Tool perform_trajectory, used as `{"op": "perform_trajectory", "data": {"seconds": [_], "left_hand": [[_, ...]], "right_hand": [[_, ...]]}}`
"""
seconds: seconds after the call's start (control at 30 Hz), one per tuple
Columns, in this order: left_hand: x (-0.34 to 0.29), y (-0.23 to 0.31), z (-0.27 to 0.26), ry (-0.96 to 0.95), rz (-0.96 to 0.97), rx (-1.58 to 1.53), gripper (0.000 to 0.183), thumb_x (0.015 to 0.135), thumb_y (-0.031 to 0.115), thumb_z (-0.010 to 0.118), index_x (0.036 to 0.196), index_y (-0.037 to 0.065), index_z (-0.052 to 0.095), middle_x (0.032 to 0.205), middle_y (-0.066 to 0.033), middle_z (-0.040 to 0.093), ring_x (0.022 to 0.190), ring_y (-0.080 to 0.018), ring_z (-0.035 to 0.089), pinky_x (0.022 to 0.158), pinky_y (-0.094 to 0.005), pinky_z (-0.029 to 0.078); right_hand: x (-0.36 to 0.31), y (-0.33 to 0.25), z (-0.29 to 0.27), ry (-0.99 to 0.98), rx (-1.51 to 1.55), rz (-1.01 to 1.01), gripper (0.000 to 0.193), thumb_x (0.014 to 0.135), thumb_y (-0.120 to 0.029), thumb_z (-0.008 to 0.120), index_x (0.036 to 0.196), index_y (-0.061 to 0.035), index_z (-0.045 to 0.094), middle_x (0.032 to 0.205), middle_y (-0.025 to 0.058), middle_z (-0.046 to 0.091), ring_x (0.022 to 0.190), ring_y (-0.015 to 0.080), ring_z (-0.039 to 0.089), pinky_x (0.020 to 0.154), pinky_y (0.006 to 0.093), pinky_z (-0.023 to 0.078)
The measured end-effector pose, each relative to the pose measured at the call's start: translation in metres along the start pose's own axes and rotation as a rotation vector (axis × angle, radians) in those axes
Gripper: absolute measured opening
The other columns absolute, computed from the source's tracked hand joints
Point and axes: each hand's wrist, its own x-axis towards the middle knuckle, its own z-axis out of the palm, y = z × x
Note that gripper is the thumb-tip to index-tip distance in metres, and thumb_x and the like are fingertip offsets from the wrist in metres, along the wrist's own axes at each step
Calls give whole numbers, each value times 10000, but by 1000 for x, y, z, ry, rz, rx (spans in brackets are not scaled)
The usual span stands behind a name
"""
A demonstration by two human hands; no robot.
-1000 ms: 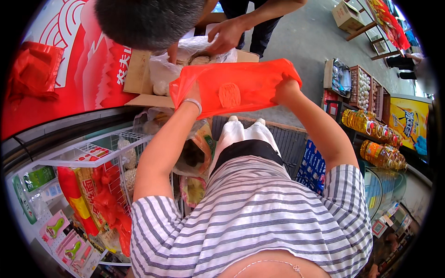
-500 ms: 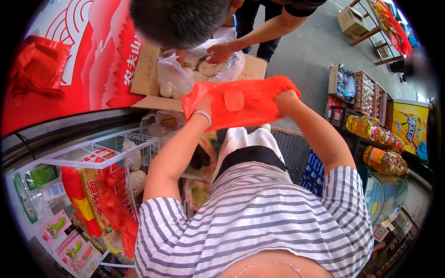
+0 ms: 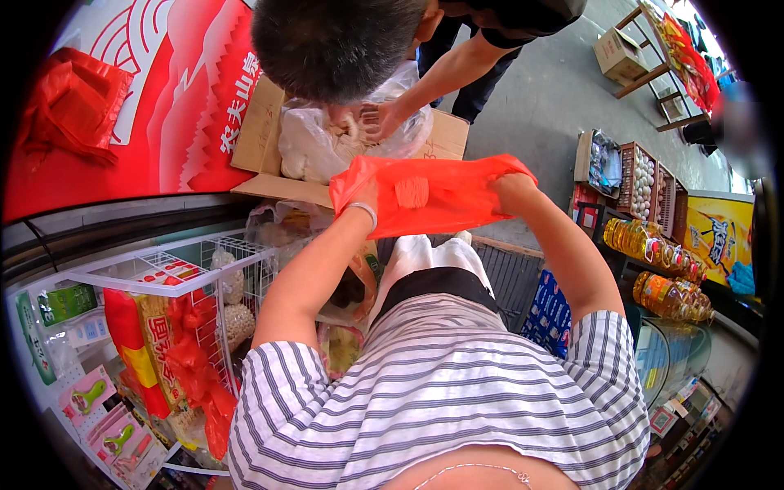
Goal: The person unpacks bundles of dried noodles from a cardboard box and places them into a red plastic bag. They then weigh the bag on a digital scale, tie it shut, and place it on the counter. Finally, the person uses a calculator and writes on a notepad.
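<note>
Grey floor (image 3: 555, 98), open carton (image 3: 260, 131) beyond; left grip (image 3: 365, 196), right grip (image 3: 515, 194) clutching red bag (image 3: 449, 200).

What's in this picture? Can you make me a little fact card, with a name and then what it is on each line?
Left hand: holding the left end of a red bag; fingers veiled by plastic
Right hand: holding the bag's right end; fingers mostly hidden
In the bag: a bundle showing through
Cardboard box: beyond the bag, lined with clear plastic
Other person: bending over the box, hands in it
Off to the right: eggs, yellow bottles
</note>
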Motion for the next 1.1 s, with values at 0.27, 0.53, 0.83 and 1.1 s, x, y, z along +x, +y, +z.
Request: {"op": "perform_trajectory", "data": {"seconds": [0.27, 0.53, 0.83, 1.1], "left_hand": [[-17, -6, -43, -75, 67, 205, 501, 869, 177, 388, 1358, 73, 346, 1478, -148, 158, 1316, -306, 254, 1090, -382, 190], [-32, 0, -83, -212, 70, 170, 500, 885, 209, 357, 1369, 85, 337, 1488, -143, 130, 1338, -304, 216, 1097, -409, 155], [-14, -3, -31, -123, 64, 212, 496, 883, 201, 373, 1367, 98, 345, 1488, -144, 129, 1340, -308, 210, 1093, -406, 175], [-27, -9, -88, -188, 25, 81, 707, 752, 296, 627, 1371, 114, 337, 1499, -153, 38, 1298, -324, 300, 1079, -408, 217]], "right_hand": [[-2, 3, -2, 53, 60, -89, 464, 651, -338, 732, 1056, -156, 593, 993, 67, 640, 951, 253, 604, 778, 381, 486], [-5, 1, -6, 9, 43, -79, 502, 662, -335, 711, 1111, -158, 572, 1037, 77, 625, 975, 260, 591, 796, 382, 477], [-14, -3, -6, 1, 46, -89, 511, 705, -358, 670, 1174, -184, 566, 1077, 86, 608, 1020, 252, 571, 855, 377, 455], [-20, -5, -9, 598, -36, -115, 370, 705, -228, 652, 1060, -139, 597, 1287, 79, 452, 1228, 268, 367, 982, 368, 319]]}}
